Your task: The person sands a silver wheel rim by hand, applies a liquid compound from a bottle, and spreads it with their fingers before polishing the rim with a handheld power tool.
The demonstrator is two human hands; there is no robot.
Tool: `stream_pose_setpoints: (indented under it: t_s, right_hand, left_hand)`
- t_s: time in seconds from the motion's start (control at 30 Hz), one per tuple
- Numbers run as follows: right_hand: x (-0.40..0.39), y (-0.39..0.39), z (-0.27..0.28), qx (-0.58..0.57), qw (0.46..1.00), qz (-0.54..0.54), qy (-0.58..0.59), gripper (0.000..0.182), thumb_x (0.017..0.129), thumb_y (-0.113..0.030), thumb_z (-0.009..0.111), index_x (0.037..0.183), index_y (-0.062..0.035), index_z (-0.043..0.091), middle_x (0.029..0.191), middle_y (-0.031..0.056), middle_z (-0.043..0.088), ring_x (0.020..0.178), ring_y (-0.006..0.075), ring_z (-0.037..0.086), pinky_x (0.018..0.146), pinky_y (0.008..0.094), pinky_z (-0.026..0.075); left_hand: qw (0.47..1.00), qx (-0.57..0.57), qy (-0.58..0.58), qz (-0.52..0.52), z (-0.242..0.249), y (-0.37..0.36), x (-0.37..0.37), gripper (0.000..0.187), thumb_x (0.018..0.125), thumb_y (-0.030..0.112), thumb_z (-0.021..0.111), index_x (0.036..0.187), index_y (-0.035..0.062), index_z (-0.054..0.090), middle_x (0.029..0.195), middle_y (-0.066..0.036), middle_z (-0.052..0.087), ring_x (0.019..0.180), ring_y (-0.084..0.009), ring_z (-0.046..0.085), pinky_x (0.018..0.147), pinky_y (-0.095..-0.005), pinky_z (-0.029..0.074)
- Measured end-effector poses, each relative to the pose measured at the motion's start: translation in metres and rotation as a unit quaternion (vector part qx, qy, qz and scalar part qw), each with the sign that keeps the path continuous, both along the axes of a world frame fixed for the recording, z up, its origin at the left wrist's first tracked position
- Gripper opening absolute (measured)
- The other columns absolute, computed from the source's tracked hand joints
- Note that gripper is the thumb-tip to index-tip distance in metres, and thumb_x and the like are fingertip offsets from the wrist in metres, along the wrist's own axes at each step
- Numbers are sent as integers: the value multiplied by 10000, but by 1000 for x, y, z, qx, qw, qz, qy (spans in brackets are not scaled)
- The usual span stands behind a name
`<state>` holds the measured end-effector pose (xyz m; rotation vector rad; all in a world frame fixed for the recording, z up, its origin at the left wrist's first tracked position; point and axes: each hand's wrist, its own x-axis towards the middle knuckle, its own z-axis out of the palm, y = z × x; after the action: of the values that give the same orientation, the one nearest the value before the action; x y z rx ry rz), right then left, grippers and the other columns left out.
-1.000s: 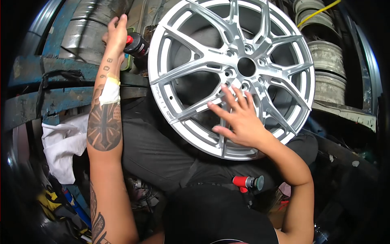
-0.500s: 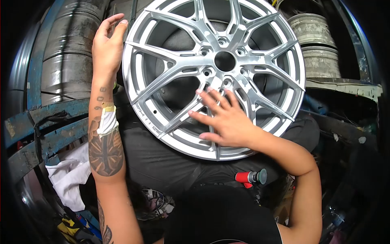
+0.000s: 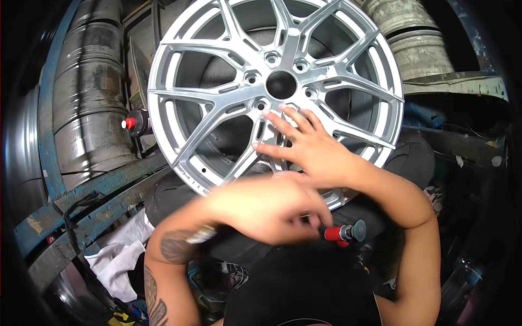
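Observation:
A silver multi-spoke car wheel rim (image 3: pixel 206 98) lies face up over my lap, its round centre hole ringed by lug holes. My right hand (image 3: pixel 321 155) rests on the lower spokes just below that hole, fingers spread and holding nothing. Nearer my body, my left hand (image 3: pixel 277 209) is smeared by motion, its fingers bent. Its fingertips come right up to a small red power tool (image 3: pixel 335 233) with a round dark pad on its end. Whether they grip the tool, I cannot tell.
Stacked wheel barrels (image 3: pixel 92 87) stand at the left behind a blue metal frame (image 3: pixel 98 187). More bare rims (image 3: pixel 418 51) are piled at the upper right. A dark item with a red knob (image 3: pixel 129 123) sits left of the rim. White cloth (image 3: pixel 117 263) hangs lower left.
My left hand has swung from beside the rim's left edge down and right to the red power tool. The rim appears farther left and slightly turned. My right hand stays spread on the spokes.

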<state>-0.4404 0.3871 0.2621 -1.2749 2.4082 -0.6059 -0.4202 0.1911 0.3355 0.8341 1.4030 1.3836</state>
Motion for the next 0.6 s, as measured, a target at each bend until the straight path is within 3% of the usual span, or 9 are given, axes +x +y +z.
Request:
stream_pose_setpoints:
  t_s: [0.03, 0.07, 0.1, 0.2, 0.4, 0.5, 0.6]
  right_hand:
    - [-2, 0, -1, 9, 1000, -7, 11, 626, 964, -582, 625, 1529, -327, 535, 1720, 201, 220, 1570, 471, 186, 1234, 663, 158]
    - [-4, 0, -3, 18, 1000, -12, 22, 619, 967, -576, 626, 1527, -328, 538, 1720, 199, 218, 1569, 470, 191, 1233, 663, 163]
    - [-3, 1, -7, 18, 999, -11, 31, 602, 971, -565, 631, 1519, -328, 547, 1717, 194, 229, 1565, 465, 208, 1229, 664, 177]
    - [4, 3, -9, 31, 999, 26, -14, 598, 970, -558, 638, 1513, -323, 554, 1714, 196, 238, 1564, 467, 206, 1226, 666, 185]
    - [0, -1, -8, 35, 999, -7, 10, 567, 999, -537, 602, 1512, -298, 559, 1709, 180, 262, 1548, 453, 253, 1214, 670, 211]
    - [10, -6, -11, 10, 999, 49, -19, 585, 1001, -537, 597, 1525, -283, 546, 1710, 185, 264, 1545, 471, 255, 1218, 664, 204]
    - [-5, -2, 2, 19, 1000, -2, 3, 599, 993, -527, 615, 1535, -285, 536, 1712, 187, 257, 1548, 467, 250, 1221, 653, 207]
  left_hand:
    - [990, -26, -10, -139, -14, 24, 17, 500, 957, 159, 712, 1419, 28, 571, 1207, -175, 676, 1072, -290, 707, 910, -383, 574]
    - [992, 23, 42, -115, -38, 41, 52, 659, 971, 189, 697, 1542, 22, 411, 1337, -224, 588, 1148, -358, 661, 988, -419, 537]
    - [996, 47, 15, -73, -59, 55, 82, 735, 978, 199, 681, 1579, -10, 312, 1405, -251, 521, 1189, -405, 626, 1036, -445, 508]
    - [999, -5, -53, -2, -75, 83, 117, 717, 975, 191, 680, 1554, -40, 326, 1437, -265, 484, 1239, -411, 594, 1052, -457, 494]
    - [993, 64, 56, 81, -124, 113, 148, 747, 927, 267, 745, 1515, -16, 381, 1331, -232, 553, 1187, -418, 619, 1021, -464, 496]
    - [998, -7, 31, 59, -121, 120, 144, 551, 960, 265, 716, 1395, 29, 473, 1255, -191, 568, 1153, -398, 621, 983, -473, 505]
    - [994, -73, 76, 26, -118, 122, 146, 476, 940, 280, 744, 1282, 49, 506, 1162, -162, 564, 1132, -390, 623, 977, -473, 503]
